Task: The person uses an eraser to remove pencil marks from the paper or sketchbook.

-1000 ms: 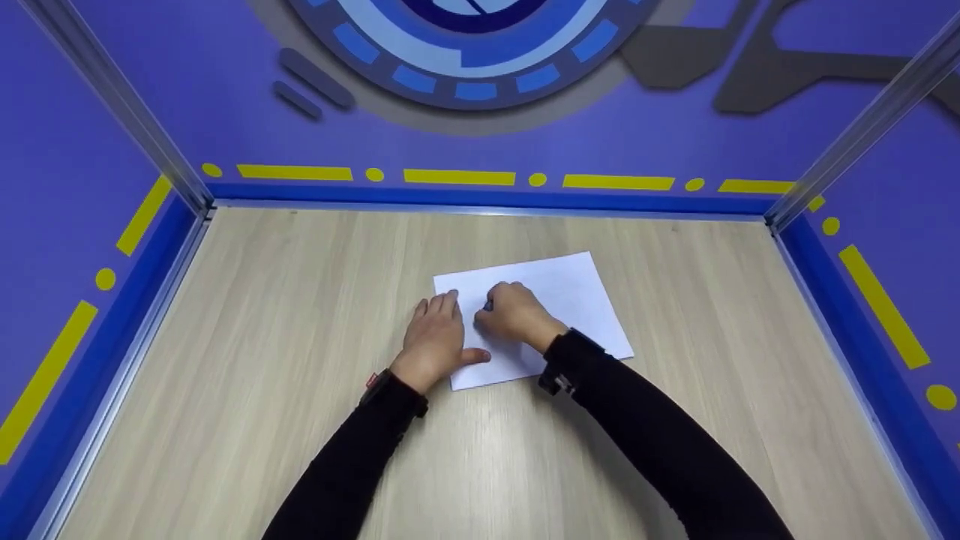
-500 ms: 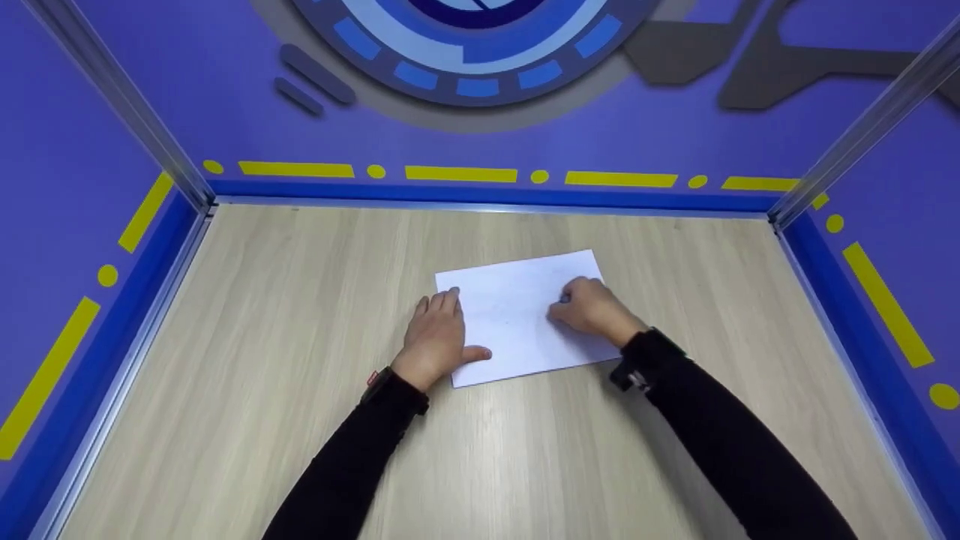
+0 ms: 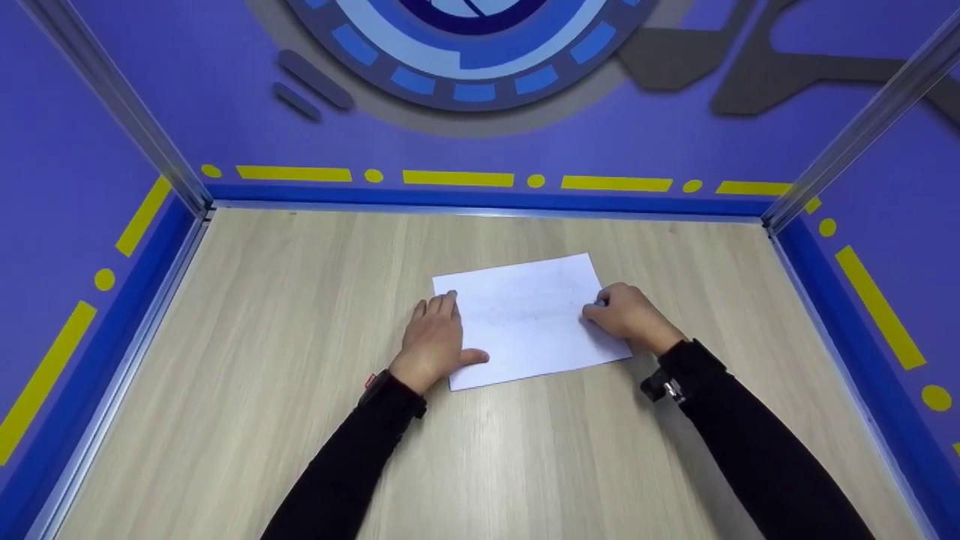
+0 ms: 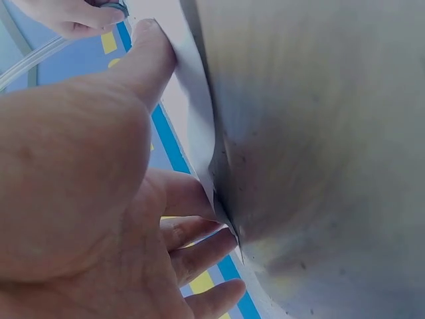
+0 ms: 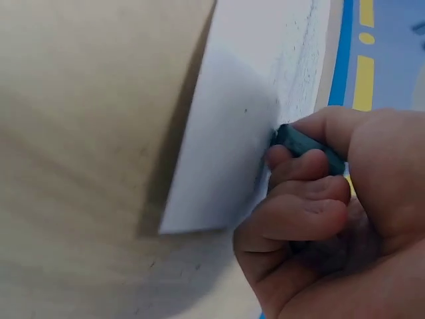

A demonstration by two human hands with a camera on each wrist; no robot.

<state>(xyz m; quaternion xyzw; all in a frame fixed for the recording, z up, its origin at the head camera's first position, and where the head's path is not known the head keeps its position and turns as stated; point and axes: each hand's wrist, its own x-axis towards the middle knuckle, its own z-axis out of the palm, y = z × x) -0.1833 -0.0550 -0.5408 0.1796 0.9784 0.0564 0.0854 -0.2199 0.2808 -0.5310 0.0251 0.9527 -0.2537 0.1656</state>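
Observation:
A white sheet of paper (image 3: 532,337) lies slightly turned on the wooden table, with faint grey smudges across it. My left hand (image 3: 433,343) rests on its left edge, fingers extended and thumb spread over the lower part. In the left wrist view the paper edge (image 4: 192,100) passes beneath that thumb. At the paper's right edge, my right hand (image 3: 630,316) pinches a small dark teal eraser (image 5: 305,147) between thumb and curled fingers. One end of the eraser meets the paper; the hand covers much of the rest.
Dark crumbs (image 5: 153,264) dot the table by the paper. The wooden table top (image 3: 315,420) surrounds the sheet. Blue printed panels (image 3: 480,150) with yellow dashes and metal edging stand at the back and both sides.
The right hand has swept rightward with the eraser, from near the left hand to the paper's right edge. The left hand and the paper have stayed in place.

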